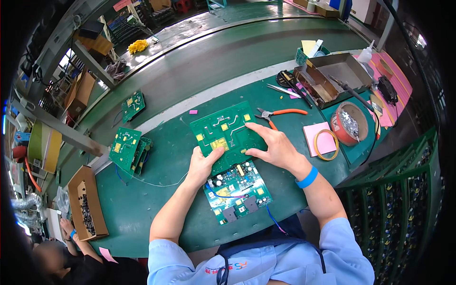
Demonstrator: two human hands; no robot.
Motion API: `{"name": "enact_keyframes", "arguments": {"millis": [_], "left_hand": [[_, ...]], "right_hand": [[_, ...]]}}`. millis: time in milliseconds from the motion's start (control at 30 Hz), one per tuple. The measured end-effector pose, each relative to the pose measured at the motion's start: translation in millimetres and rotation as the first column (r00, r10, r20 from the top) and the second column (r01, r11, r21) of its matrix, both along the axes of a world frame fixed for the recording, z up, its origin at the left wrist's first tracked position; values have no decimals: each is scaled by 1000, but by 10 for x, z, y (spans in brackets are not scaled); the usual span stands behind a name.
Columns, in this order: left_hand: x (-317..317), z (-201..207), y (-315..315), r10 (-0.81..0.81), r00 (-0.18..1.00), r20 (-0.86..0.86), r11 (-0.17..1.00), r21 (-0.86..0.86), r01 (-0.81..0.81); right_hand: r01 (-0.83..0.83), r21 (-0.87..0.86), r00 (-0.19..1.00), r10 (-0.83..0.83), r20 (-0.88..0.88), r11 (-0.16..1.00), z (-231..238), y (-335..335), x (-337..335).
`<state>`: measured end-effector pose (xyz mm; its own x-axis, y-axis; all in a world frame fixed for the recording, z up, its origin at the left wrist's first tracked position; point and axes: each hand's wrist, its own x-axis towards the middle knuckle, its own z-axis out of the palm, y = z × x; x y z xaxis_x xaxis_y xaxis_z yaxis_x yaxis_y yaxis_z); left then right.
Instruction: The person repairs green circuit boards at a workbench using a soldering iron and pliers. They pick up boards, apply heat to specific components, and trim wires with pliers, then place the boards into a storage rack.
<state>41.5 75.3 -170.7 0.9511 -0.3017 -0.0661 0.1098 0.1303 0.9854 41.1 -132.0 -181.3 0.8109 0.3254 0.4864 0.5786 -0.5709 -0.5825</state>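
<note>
Between my two hands is a green circuit board [237, 118] with yellow tape patches, its flat side facing up. My left hand [205, 164] grips its lower left edge, the thumb on a yellow patch. At the right edge my right hand [270, 145] holds it between thumb and fingers. Just below, partly covered by it, a second circuit board [235, 199] lies component side up, with capacitors, dark blocks and blue wires. Orange-handled cutters [285, 113] rest just beyond my right hand.
Left on the green table [156, 204] sit stacked boards [126, 149] and a cardboard box [78, 190] of small black parts. To the right are a yellow tape roll [326, 145], a red bowl [339, 130], a metal tray [327, 88] and a soldering iron [346, 85]. Another person [61, 256] works at lower left.
</note>
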Motion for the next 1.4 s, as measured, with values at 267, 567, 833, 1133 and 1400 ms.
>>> {"name": "enact_keyframes", "arguments": {"millis": [267, 567, 833, 1133, 1400], "left_hand": [[16, -4, 2, -44, 997, -57, 999, -35, 42], [14, -39, 87, -22, 998, -63, 999, -43, 19], [110, -34, 124, 38, 999, 1, 986, -163, -37], [220, -3, 189, 33, 994, -109, 945, -321, -67], [277, -67, 310, 92, 987, -131, 930, -343, -133]], "right_hand": [[13, -66, 997, -18, -74, 998, 63, -12, -24], [29, -64, 986, -39, -161, 998, 136, 60, -23], [228, 597, 963, -87, -256, 770, -296, -226, 276], [366, 660, 887, -30, -462, 656, -445, -457, 393], [280, 633, 896, 39, -442, 722, -496, -398, 418]]}}
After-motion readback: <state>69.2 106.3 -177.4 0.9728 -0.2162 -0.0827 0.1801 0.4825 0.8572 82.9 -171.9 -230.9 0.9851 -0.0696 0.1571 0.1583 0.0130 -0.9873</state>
